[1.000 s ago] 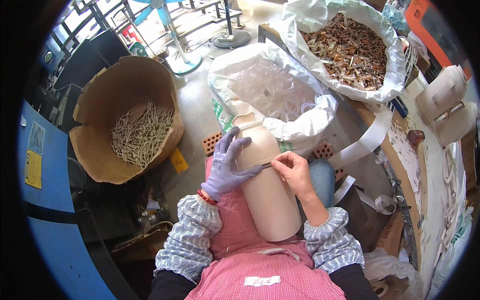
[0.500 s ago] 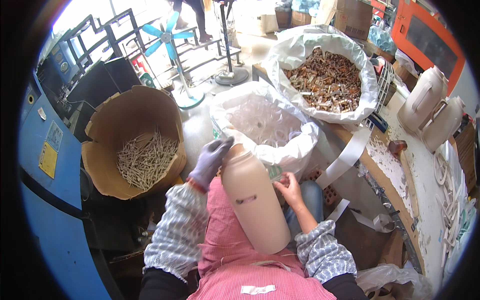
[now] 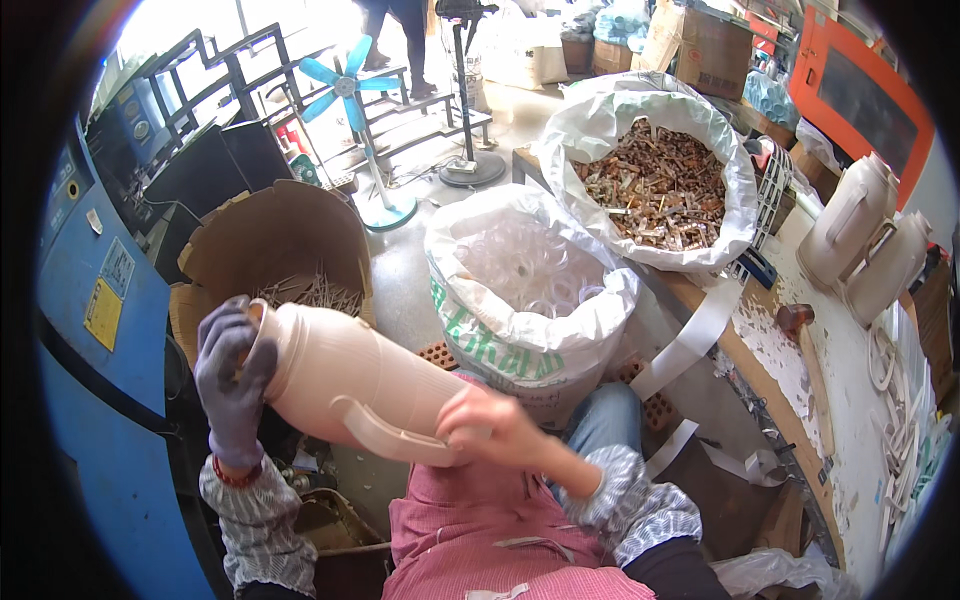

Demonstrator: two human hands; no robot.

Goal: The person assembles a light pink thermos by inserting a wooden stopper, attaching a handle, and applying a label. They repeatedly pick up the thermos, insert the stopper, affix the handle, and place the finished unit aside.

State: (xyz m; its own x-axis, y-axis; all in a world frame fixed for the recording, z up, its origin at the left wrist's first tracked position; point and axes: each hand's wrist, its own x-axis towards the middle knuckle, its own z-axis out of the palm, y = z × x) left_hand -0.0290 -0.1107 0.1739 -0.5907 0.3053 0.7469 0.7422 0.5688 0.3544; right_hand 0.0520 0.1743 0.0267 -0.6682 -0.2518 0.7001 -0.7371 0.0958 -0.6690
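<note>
One blue machine [image 3: 100, 420] took up my left side, and a long workbench [image 3: 855, 430] with a white top curved along my right. On the far right, brown scraps [image 3: 660, 185] filled a white sack [image 3: 740, 200]; nearer, ahead of my knees, a second sack [image 3: 530, 345] bulged with clear rings [image 3: 520, 260]. A torn cardboard drum [image 3: 290, 225] stood on the left, thin pale sticks [image 3: 318, 292] showing inside it, and a blue fan [image 3: 345, 87] stood on the floor farther off. My pink apron [image 3: 470, 540] covered my lap.

Across me lay the beige flask body [image 3: 350, 365], tilted, its mouth raised to the left near the drum and its other end lower, over my lap. Two similar flasks [image 3: 850, 220] stood upright on the far right of the bench, a hammer [image 3: 797, 318] lying just nearer. My gloved left hand [image 3: 235, 370] had its fingers curled firmly round the flask's neck. My bare right hand [image 3: 490, 425] was at the near end of the curved handle [image 3: 385, 432], fingers bent and narrow; they blurred, so I cannot tell whether they gripped or only pressed. Smallest of all, a red bracelet [image 3: 238, 474] circled my left wrist.
</note>
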